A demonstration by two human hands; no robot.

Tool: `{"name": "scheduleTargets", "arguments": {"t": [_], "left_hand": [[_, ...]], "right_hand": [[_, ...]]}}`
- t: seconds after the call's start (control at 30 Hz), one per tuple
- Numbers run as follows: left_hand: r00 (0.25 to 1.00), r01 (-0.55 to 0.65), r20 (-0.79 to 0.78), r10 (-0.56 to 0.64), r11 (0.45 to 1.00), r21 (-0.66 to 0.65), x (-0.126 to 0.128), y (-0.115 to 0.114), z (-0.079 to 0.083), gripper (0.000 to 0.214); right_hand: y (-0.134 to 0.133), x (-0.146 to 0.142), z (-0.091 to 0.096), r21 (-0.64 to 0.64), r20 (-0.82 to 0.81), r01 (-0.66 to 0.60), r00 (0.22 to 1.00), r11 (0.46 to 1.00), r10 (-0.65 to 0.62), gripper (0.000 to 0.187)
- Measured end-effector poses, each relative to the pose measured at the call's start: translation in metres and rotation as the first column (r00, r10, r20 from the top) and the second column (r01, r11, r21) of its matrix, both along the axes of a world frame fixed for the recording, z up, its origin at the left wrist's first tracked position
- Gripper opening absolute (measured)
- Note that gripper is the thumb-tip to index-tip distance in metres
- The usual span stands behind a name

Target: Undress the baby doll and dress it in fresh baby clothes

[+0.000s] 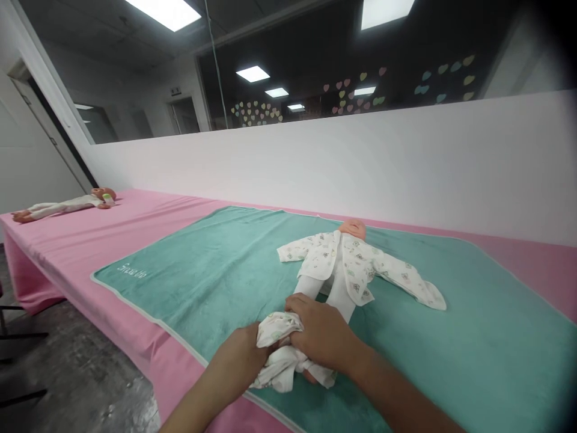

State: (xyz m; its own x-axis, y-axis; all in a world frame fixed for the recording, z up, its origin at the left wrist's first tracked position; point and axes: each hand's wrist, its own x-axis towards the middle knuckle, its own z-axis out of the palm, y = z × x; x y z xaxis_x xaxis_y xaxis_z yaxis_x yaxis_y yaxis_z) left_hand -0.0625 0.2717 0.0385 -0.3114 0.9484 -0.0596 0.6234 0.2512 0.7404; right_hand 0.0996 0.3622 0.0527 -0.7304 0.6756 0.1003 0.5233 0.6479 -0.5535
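Observation:
A baby doll [347,264] lies on its back on a teal towel [216,264], head toward the wall, wearing an opened white printed jacket with sleeves spread. At its legs, my left hand [238,358] grips bunched white printed trousers [282,349]. My right hand [322,337] is closed over the same cloth and over the doll's feet, which are mostly hidden under it.
The towel lies on a long table under a pink cover [81,240], whose near edge drops to a grey floor at the left. A second dressed doll [63,205] lies at the far left end. A white wall [360,162] runs behind.

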Motion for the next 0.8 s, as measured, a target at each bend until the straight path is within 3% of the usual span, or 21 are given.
{"name": "scheduleTargets", "arguments": {"t": [0.2,0.37,0.57,0.8], "left_hand": [[0.962,0.116,-0.23,-0.145,0.984,-0.136,-0.001,0.0,-0.003,0.024],[0.92,0.125,-0.341,-0.194,0.969,-0.212,0.001,0.006,0.0,0.031],[0.919,0.189,-0.312,-0.242,0.963,-0.19,0.002,0.006,0.015,0.034],[0.961,0.231,-0.139,-0.24,0.97,-0.074,0.001,0.009,0.023,0.036]], "right_hand": [[0.002,0.002,0.002,0.041,0.069,-0.1,0.993,0.994,0.097,0.045],[0.002,-0.001,0.003,0.055,0.123,-0.101,0.988,0.993,0.094,0.045],[0.003,0.002,0.003,0.047,0.068,-0.125,0.99,0.991,0.122,0.046],[0.006,0.008,0.006,-0.075,-0.014,-0.148,0.989,0.986,0.147,0.053]]}}
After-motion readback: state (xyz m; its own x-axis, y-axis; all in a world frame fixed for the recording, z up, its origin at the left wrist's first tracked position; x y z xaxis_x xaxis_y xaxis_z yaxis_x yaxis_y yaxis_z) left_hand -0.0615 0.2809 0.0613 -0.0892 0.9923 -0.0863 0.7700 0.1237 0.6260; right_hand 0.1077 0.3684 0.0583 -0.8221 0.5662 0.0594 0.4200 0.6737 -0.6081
